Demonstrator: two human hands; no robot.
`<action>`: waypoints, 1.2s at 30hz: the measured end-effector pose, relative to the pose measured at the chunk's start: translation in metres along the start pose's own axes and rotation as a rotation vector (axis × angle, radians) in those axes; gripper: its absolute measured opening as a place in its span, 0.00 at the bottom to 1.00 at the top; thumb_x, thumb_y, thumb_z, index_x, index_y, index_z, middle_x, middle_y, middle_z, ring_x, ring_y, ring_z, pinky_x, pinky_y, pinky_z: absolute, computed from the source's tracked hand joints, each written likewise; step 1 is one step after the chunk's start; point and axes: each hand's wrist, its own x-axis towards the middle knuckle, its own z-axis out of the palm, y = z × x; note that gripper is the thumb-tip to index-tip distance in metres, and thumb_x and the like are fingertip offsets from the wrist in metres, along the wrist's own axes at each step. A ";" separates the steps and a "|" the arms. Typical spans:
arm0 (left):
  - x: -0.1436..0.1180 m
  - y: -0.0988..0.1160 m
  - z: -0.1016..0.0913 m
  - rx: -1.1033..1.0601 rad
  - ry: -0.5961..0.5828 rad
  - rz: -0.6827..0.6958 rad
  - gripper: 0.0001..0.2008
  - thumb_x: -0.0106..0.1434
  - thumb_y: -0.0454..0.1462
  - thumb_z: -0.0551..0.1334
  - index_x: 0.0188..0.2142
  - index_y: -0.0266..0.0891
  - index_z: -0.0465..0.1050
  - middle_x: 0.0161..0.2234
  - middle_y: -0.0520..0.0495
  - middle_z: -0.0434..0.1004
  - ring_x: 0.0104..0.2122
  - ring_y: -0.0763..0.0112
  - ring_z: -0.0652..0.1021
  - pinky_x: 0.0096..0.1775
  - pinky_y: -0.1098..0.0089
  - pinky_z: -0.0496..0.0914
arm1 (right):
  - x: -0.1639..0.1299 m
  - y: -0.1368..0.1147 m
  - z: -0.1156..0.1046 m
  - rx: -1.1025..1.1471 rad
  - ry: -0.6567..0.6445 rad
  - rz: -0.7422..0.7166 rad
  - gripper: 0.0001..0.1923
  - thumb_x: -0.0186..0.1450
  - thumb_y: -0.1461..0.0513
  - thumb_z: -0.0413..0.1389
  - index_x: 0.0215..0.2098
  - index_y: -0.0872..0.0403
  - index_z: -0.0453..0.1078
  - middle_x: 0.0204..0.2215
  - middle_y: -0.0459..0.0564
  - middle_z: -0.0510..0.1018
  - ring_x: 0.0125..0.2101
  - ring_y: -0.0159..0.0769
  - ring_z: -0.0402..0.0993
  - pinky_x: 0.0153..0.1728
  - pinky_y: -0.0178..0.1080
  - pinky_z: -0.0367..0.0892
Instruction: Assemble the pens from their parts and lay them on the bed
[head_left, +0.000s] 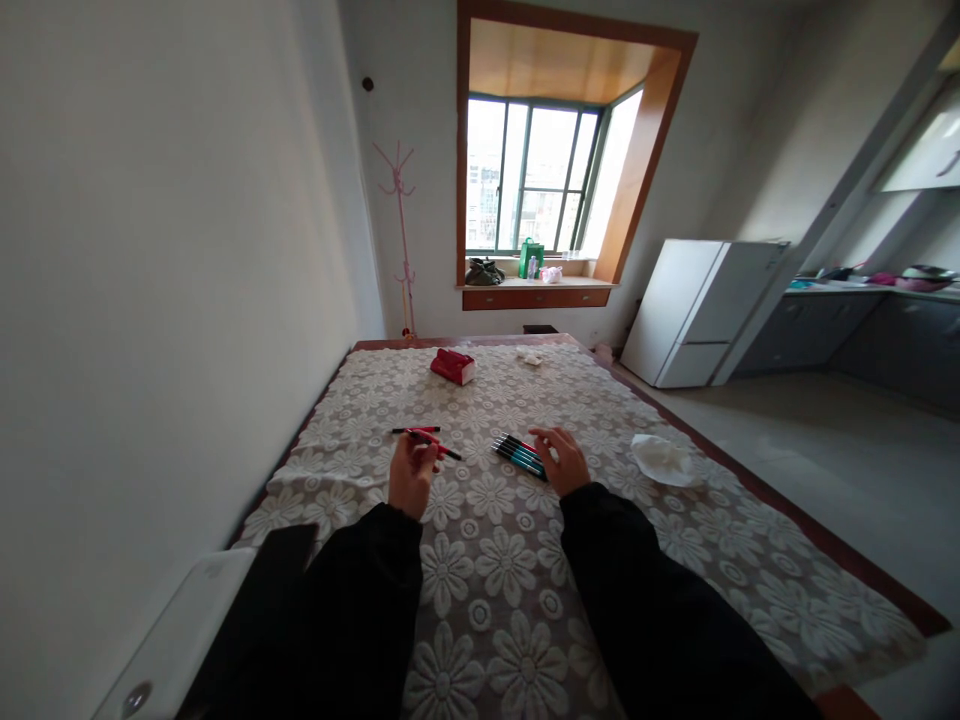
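My left hand is closed on a red pen with a dark end, which points to the right, tilted toward me. Just beyond it, another red-and-black pen lies on the flowered tablecloth. To the right, several pens lie side by side in a slanted row, teal ones nearer me and a red one at the far side. My right hand rests at the right end of this row, fingers apart and bent over the pen ends. Whether its fingertips touch the pens is hard to make out.
A red tissue packet and a small whitish item lie toward the table's far end. Crumpled white paper is right of my right hand. A wall runs along the left, and a white fridge stands beyond the table.
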 end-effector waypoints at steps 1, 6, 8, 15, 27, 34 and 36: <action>-0.003 0.000 0.005 -0.117 -0.074 -0.060 0.15 0.59 0.46 0.60 0.40 0.39 0.63 0.37 0.45 0.76 0.33 0.67 0.78 0.31 0.69 0.73 | -0.002 -0.011 0.002 0.043 -0.053 -0.057 0.13 0.68 0.59 0.47 0.46 0.51 0.70 0.37 0.51 0.74 0.38 0.39 0.69 0.44 0.41 0.63; -0.018 -0.010 0.022 -0.300 -0.297 -0.293 0.20 0.50 0.45 0.69 0.34 0.37 0.64 0.31 0.47 0.78 0.32 0.66 0.80 0.34 0.65 0.75 | -0.016 -0.047 0.020 0.076 -0.334 -0.259 0.14 0.67 0.58 0.52 0.49 0.51 0.67 0.38 0.52 0.76 0.41 0.41 0.70 0.44 0.42 0.63; -0.021 -0.012 0.020 -0.181 -0.352 -0.289 0.18 0.50 0.45 0.68 0.33 0.37 0.66 0.29 0.48 0.77 0.29 0.68 0.79 0.32 0.67 0.75 | -0.020 -0.048 0.025 0.055 -0.405 -0.263 0.10 0.68 0.60 0.49 0.44 0.52 0.69 0.35 0.51 0.76 0.38 0.39 0.71 0.41 0.39 0.63; -0.017 -0.010 -0.003 0.588 -0.512 0.120 0.08 0.61 0.40 0.59 0.39 0.43 0.73 0.34 0.50 0.77 0.31 0.72 0.75 0.35 0.72 0.69 | -0.022 -0.033 0.028 -0.059 -0.578 -0.187 0.11 0.68 0.63 0.46 0.33 0.53 0.69 0.27 0.47 0.75 0.29 0.34 0.70 0.32 0.33 0.60; -0.024 0.001 -0.003 0.895 -0.642 0.221 0.11 0.65 0.41 0.52 0.34 0.44 0.73 0.34 0.48 0.76 0.39 0.65 0.73 0.40 0.68 0.65 | -0.021 -0.036 0.028 -0.060 -0.609 -0.258 0.13 0.68 0.63 0.45 0.30 0.53 0.70 0.26 0.48 0.75 0.31 0.35 0.71 0.34 0.35 0.62; -0.025 -0.004 -0.004 0.873 -0.575 0.189 0.11 0.65 0.42 0.53 0.35 0.45 0.73 0.36 0.48 0.77 0.39 0.65 0.75 0.39 0.68 0.66 | 0.005 0.034 -0.015 -0.086 -0.218 -0.104 0.17 0.64 0.69 0.46 0.39 0.50 0.76 0.36 0.50 0.76 0.40 0.38 0.70 0.45 0.40 0.64; -0.025 -0.004 -0.004 0.863 -0.585 0.177 0.11 0.65 0.42 0.53 0.36 0.46 0.74 0.36 0.48 0.78 0.39 0.64 0.75 0.40 0.68 0.66 | 0.007 0.058 -0.024 -0.097 -0.290 -0.093 0.22 0.61 0.72 0.46 0.40 0.47 0.77 0.41 0.48 0.76 0.43 0.38 0.70 0.48 0.41 0.63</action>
